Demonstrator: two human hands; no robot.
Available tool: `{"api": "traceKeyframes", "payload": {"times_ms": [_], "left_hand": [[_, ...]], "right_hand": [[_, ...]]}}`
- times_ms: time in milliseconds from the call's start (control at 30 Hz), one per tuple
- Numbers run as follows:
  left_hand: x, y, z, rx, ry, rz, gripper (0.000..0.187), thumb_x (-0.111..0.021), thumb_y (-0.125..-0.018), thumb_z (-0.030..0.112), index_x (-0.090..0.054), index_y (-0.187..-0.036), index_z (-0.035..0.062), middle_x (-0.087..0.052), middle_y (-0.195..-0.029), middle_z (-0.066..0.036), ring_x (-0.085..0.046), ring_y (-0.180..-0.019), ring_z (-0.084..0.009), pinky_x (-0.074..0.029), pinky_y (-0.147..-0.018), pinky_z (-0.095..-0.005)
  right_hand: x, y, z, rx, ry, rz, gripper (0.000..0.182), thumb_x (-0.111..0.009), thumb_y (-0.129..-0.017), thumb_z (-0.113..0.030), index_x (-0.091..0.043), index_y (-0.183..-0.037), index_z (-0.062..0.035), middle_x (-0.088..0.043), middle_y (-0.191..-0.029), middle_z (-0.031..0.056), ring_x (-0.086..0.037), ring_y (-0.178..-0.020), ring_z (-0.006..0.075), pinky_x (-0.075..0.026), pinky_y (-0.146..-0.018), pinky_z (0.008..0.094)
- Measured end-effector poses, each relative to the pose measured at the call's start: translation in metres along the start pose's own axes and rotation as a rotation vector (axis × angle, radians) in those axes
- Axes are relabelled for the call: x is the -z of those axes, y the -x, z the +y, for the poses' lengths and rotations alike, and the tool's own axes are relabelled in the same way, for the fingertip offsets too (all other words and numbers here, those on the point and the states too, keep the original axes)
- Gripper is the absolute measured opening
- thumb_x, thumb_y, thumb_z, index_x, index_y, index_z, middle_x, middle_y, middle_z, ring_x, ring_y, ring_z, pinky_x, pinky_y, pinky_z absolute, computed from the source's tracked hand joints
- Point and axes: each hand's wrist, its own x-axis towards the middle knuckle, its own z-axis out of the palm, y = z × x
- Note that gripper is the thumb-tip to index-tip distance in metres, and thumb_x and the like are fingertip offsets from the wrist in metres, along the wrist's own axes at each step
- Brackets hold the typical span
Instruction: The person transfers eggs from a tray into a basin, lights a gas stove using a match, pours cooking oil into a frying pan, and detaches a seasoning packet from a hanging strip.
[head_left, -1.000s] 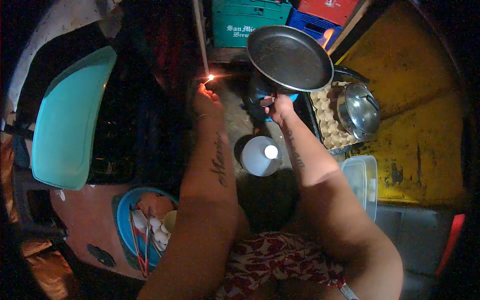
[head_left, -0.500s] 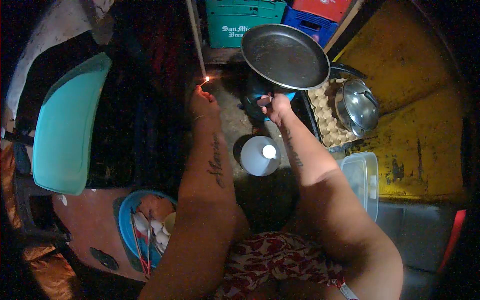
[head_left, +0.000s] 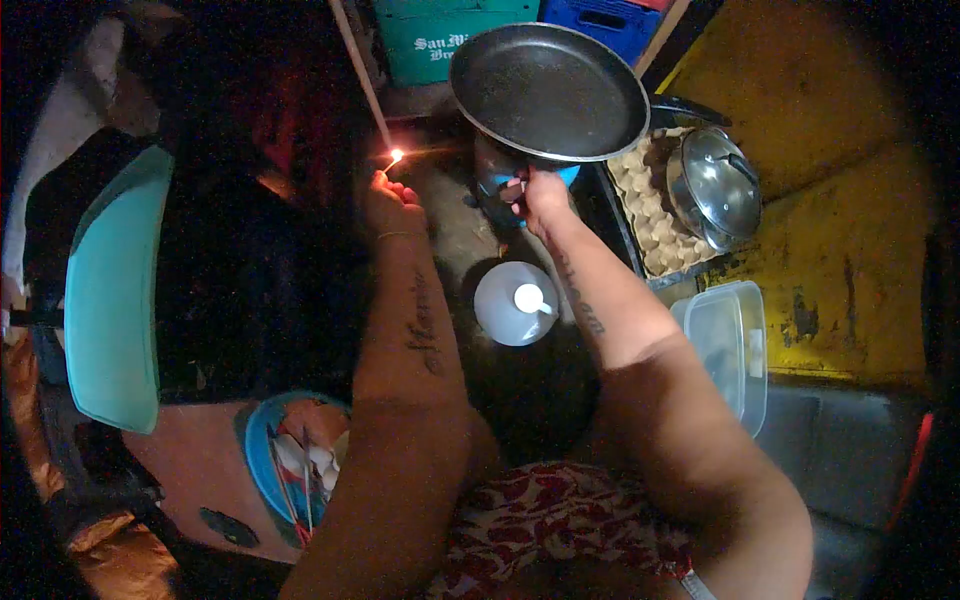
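My left hand [head_left: 395, 200] pinches a thin matchstick [head_left: 388, 166] whose tip burns with a small bright flame [head_left: 397, 156]. To the right, my right hand [head_left: 543, 197] is closed on a small dark brown object [head_left: 513, 190], perhaps a matchbox, just below the near rim of a black frying pan [head_left: 550, 92]. The pan looks empty and sits over a dark stand with bits of blue, largely hidden by the pan and my hand. Between my forearms stands a translucent jug [head_left: 505, 315] with a white cap.
A lidded metal pot [head_left: 715, 185] rests by an egg tray [head_left: 650, 210] at the right, with a clear plastic container [head_left: 725, 350] below. Green [head_left: 430, 50] and blue crates [head_left: 610, 30] stand behind. A teal tub [head_left: 115, 300] and a blue basin [head_left: 262, 455] are at the left.
The flame looks brighter and larger. The whole view has shifted, with the pan and both hands now slightly higher and further left. Both hands keep their hold.
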Motion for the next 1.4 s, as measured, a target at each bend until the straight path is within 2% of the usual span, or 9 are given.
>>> {"api": "traceKeyframes", "payload": {"times_ms": [200,433,500,767,867,1000,1233,1333,1400], "left_hand": [[-0.006,0.001,-0.004,0.0,0.045,-0.039,0.026,-0.056,-0.093,0.032,-0.048,-0.078,0.0116,-0.045,-0.065,0.002,-0.047,-0.057,-0.0099,-0.045,-0.047,-0.0257],[-0.011,0.003,0.005,0.039,0.092,-0.124,0.02,-0.058,-0.094,0.026,-0.051,-0.081,0.0132,-0.048,-0.066,0.002,-0.047,-0.057,-0.0086,-0.043,-0.049,-0.0219],[-0.014,0.016,0.012,0.02,0.107,-0.091,0.019,-0.057,-0.094,0.025,-0.051,-0.08,0.0129,-0.048,-0.066,0.002,-0.047,-0.058,-0.009,-0.043,-0.051,-0.023],[-0.03,0.067,0.046,0.098,0.174,-0.252,0.017,-0.058,-0.093,0.022,-0.053,-0.081,0.0124,-0.049,-0.064,0.003,-0.049,-0.059,-0.0099,-0.043,-0.054,-0.0262],[-0.036,0.083,0.052,0.092,0.179,-0.31,0.015,-0.058,-0.093,0.021,-0.054,-0.081,0.0125,-0.049,-0.063,0.003,-0.05,-0.058,-0.0089,-0.043,-0.054,-0.0262],[-0.039,0.124,0.077,0.082,0.144,-0.374,0.012,-0.059,-0.092,0.019,-0.056,-0.083,0.0129,-0.05,-0.063,0.004,-0.05,-0.056,-0.0079,-0.042,-0.053,-0.0259],[-0.006,0.176,0.093,0.166,0.092,-0.456,0.008,-0.062,-0.091,0.018,-0.057,-0.086,0.0126,-0.052,-0.068,0.004,-0.051,-0.057,-0.0107,-0.043,-0.052,-0.0274],[0.004,0.189,0.103,0.248,0.092,-0.248,0.007,-0.063,-0.09,0.017,-0.059,-0.087,0.0124,-0.054,-0.07,0.003,-0.054,-0.057,-0.012,-0.045,-0.053,-0.0291],[0.005,0.184,0.102,0.251,0.111,-0.245,0.007,-0.063,-0.09,0.016,-0.059,-0.086,0.0124,-0.055,-0.069,0.003,-0.054,-0.058,-0.0119,-0.046,-0.053,-0.0289]], "right_hand": [[0.002,-0.005,0.008,0.065,0.136,-0.001,0.029,-0.042,-0.098,-0.034,-0.051,-0.091,-0.0081,-0.059,-0.075,0.0077,-0.055,-0.055,0.0149,-0.039,-0.044,0.0314],[0.012,-0.028,0.03,0.259,0.396,-0.014,0.027,-0.044,-0.096,-0.034,-0.052,-0.094,-0.0078,-0.059,-0.075,0.009,-0.056,-0.055,0.0166,-0.041,-0.042,0.0315],[0.013,-0.017,0.024,0.091,0.104,0.042,0.028,-0.045,-0.096,-0.035,-0.052,-0.096,-0.0084,-0.059,-0.075,0.0088,-0.055,-0.055,0.0164,-0.041,-0.042,0.0312],[0.02,0.035,0.004,0.056,0.003,-0.028,0.037,-0.044,-0.097,-0.045,-0.053,-0.101,-0.009,-0.059,-0.075,0.0065,-0.056,-0.058,0.016,-0.04,-0.042,0.029],[0.017,0.032,0.001,-0.093,-0.127,0.054,0.036,-0.046,-0.098,-0.042,-0.054,-0.096,-0.0065,-0.056,-0.07,0.0079,-0.052,-0.051,0.0176,-0.037,-0.036,0.0299],[0.029,0.049,0.008,-0.118,-0.129,-0.05,0.033,-0.05,-0.096,-0.044,-0.054,-0.094,-0.0112,-0.055,-0.074,0.0052,-0.055,-0.058,0.0166,-0.036,-0.04,0.0306],[0.039,0.055,0.006,-0.125,0.002,-0.041,0.034,-0.049,-0.097,-0.045,-0.048,-0.093,-0.0113,-0.055,-0.072,0.0046,-0.053,-0.052,0.0139,-0.035,-0.043,0.0309],[0.032,0.054,-0.009,-0.107,0.051,-0.027,0.032,-0.05,-0.097,-0.045,-0.05,-0.095,-0.0129,-0.055,-0.07,0.0021,-0.053,-0.052,0.0146,-0.036,-0.045,0.032],[0.029,0.043,-0.01,-0.08,0.079,-0.027,0.033,-0.05,-0.097,-0.045,-0.052,-0.097,-0.0124,-0.056,-0.069,0.0026,-0.054,-0.053,0.0158,-0.036,-0.045,0.0318]]}}
